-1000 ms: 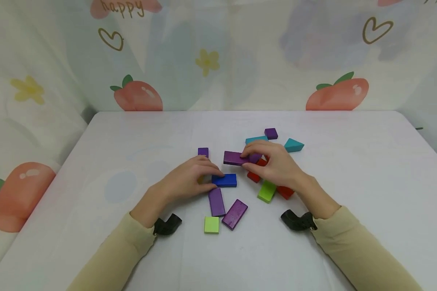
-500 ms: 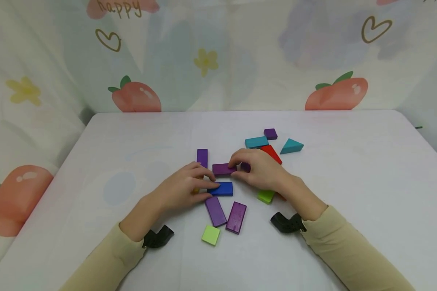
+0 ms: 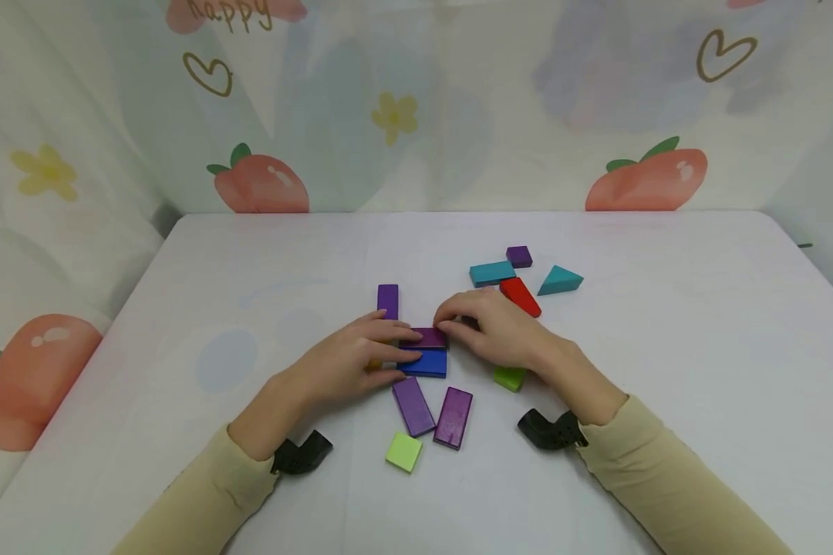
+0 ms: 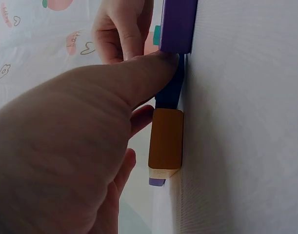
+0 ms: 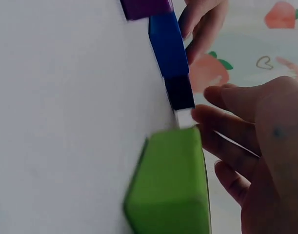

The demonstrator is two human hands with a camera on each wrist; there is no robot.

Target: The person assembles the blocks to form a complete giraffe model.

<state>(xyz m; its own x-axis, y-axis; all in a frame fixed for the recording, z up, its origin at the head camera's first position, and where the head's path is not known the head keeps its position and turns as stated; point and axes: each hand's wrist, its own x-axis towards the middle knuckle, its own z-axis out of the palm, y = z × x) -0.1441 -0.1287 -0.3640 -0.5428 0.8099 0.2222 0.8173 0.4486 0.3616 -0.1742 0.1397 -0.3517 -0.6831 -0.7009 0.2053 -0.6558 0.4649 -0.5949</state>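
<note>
Small painted blocks lie on a white-covered bench; the joining looks only partly done — a flat royal-blue rectangular block has a glossy dark-purple rectangular block along its twelve o'clock edge. The left hand, fingers loosely spread, rests fingertips on both, gripping neither; the right hand is narrow at the dark-purple end, towards three o'clock, no block visible between its tips in the wrist view. Around the blue block: a slim violet block at eleven; an orange block, mostly covered, at nine; a slanting mid-purple block at six, close or touching. Apparently left loose: a plum rectangular block at five; a pale-lime square block farther towards six — and, between one and three, a teal bar, a small purple cuboid, a red block, a teal triangle and a bright-green block.
</note>
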